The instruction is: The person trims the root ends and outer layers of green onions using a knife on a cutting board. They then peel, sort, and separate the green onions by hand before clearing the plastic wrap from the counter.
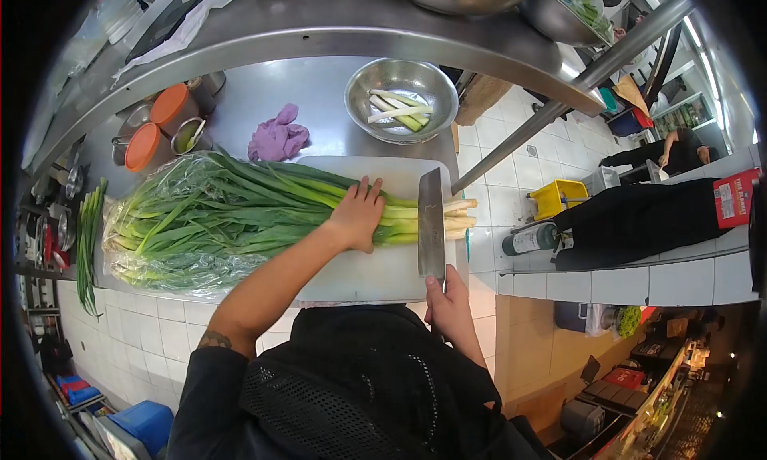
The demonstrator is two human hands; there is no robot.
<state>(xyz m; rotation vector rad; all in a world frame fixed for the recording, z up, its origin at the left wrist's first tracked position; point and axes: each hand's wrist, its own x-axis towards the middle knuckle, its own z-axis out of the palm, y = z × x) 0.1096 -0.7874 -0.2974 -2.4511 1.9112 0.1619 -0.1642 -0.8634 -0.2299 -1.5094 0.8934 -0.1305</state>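
A thick bunch of leeks lies across the white cutting board, its far-left part inside clear plastic. My left hand grips the bunch from above near the pale stems, fingers over the far side and thumb toward me. In my right hand is the handle of a cleaver. Its broad blade lies across the white stems close to their root ends, which stick out to the right past the board. Whether the edge has cut into them cannot be seen.
Behind the board stand a steel bowl with cut leek pieces, a purple cloth and orange-lidded containers. Loose green leaves hang over the left edge. A steel shelf crosses above. Another person bends at the far right.
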